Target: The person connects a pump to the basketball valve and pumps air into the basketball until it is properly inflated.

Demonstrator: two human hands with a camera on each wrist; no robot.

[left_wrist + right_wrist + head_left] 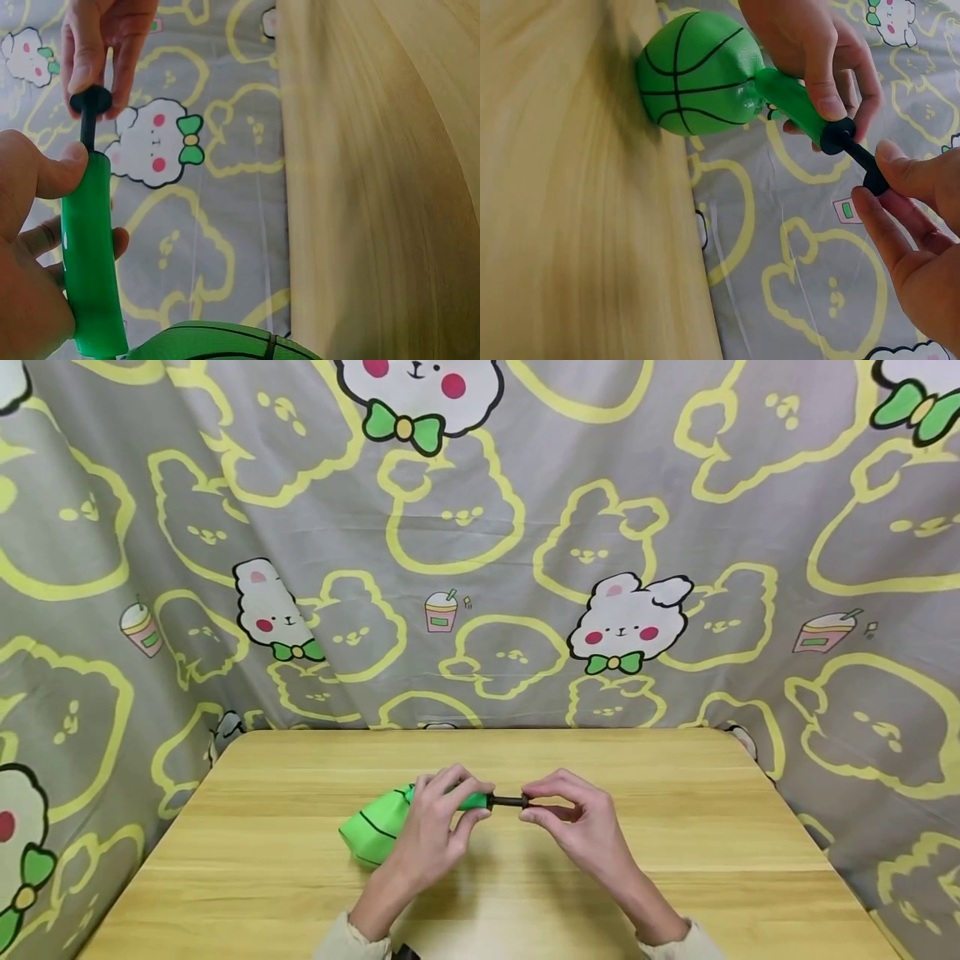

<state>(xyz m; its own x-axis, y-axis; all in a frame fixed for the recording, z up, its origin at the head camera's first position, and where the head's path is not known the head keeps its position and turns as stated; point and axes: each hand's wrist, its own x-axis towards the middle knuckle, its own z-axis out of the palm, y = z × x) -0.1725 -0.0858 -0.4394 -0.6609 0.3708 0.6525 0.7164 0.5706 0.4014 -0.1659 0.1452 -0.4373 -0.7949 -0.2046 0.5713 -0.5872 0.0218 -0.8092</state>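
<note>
A small green hand pump (pixel 94 255) is held between both hands, its black plunger rod (pixel 507 801) partly drawn out. My left hand (pixel 431 831) grips the green barrel, thumb near its black collar. With thumb and fingertips, my right hand (pixel 588 818) pinches the black knob (pixel 875 181) at the rod's end. A green toy basketball (pixel 697 75) with black lines is joined to the other end of the pump. In the head view this ball looks slack and angular, partly hidden behind the left hand. Whether it touches the table cannot be told.
The light wooden table (pixel 675 827) lies under both hands. A grey curtain (pixel 517 552) with yellow outlines and rabbit faces hangs behind the table and along its sides. Something small and black (pixel 406 952) shows by the left sleeve at the bottom edge.
</note>
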